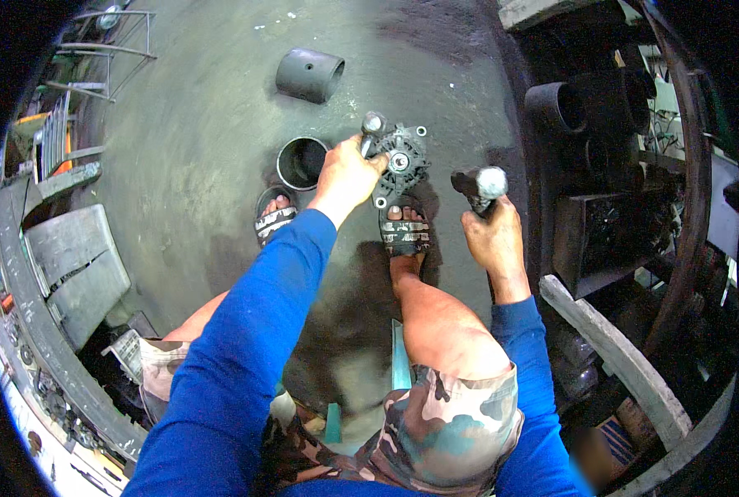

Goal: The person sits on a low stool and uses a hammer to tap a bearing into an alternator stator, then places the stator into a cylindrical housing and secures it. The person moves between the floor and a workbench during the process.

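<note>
Work in hand, head view: a round grey metal machine part with radial fins, projecting lugs and a central shaft (pixel 400 161) lies on the dark, stained concrete floor (pixel 220 149); taken as landmark. Progress, as judged: the part is set out with its shaft end up and both hands are equipped, so the setting-up looks done; the part appears in one piece, with its finned face and lugs in place. Striking work looks to be what is left, since the hammer is apart from the part; how much, one view cannot tell. Grip, left: the left hand (pixel 346 176) is wrapped round a grey metal tool with a rounded end (pixel 374 124), just left of the part; whether thumb or tool touches it, cannot tell. Grip, right: the right hand (pixel 495 240) is clenched on the dark handle of a hammer with a bright round metal face (pixel 492 181), right of the part and well apart from it. The part thus sits between the two grips, much nearer the left. Also noted: a short black tube standing on end (pixel 301 161), left of the part; a dark grey tube lying on its side (pixel 307 75), beyond it to the left.
</note>
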The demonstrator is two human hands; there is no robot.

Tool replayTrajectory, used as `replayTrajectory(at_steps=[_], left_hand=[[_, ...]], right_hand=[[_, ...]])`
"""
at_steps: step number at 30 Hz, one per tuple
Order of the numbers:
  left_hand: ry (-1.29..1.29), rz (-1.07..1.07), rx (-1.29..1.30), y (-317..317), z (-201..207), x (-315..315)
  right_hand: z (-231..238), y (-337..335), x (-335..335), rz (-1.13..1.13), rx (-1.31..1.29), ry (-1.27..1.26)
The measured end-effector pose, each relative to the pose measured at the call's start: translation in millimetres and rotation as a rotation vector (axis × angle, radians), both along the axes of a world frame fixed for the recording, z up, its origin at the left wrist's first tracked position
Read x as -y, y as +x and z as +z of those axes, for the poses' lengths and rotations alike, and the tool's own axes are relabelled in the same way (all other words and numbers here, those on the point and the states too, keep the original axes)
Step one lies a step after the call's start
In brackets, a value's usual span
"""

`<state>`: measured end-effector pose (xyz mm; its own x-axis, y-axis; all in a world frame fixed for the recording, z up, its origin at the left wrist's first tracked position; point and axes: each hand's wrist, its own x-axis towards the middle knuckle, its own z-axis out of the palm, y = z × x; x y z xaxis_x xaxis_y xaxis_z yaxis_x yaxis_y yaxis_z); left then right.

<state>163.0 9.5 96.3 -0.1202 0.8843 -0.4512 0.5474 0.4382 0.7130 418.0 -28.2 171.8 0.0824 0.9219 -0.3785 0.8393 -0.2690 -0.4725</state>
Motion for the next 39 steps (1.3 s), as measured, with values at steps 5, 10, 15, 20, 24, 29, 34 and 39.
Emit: replayTrajectory(at_steps=[5, 10, 15, 20, 24, 29, 34, 39], left_hand=[[-0.034, 0.023, 0.076, 0, -27, -5], [-0.028, 0.316, 0.189, 14, -46, 28], [-0.018, 0.488, 0.326, 26, -65, 53], [-0.118, 0.532, 0.341, 29, -71, 60], [-0.136, 0.557, 0.35, 31, -68, 63], [-0.165, 0.552, 0.355, 32, -65, 63], [-0.183, 0.628, 0.466, 31, -66, 61], [-0.215, 0.572, 0.379, 27, -76, 54]], right_hand=[[-83, 24, -7, 0.003, 0.107, -0.082], [-156, 31, -53, -0.155, -0.35, -0.106], [-188, -4, -112, -0.266, -0.571, -0.409], [-175, -27, -120, -0.204, -0.762, -0.369], [-158, -32, -116, -0.056, -0.606, -0.23], [-156, -38, -116, -0.057, -0.555, -0.205], [-166, -28, -103, -0.254, -0.503, -0.324], [-177, -18, -101, -0.323, -0.531, -0.413]])
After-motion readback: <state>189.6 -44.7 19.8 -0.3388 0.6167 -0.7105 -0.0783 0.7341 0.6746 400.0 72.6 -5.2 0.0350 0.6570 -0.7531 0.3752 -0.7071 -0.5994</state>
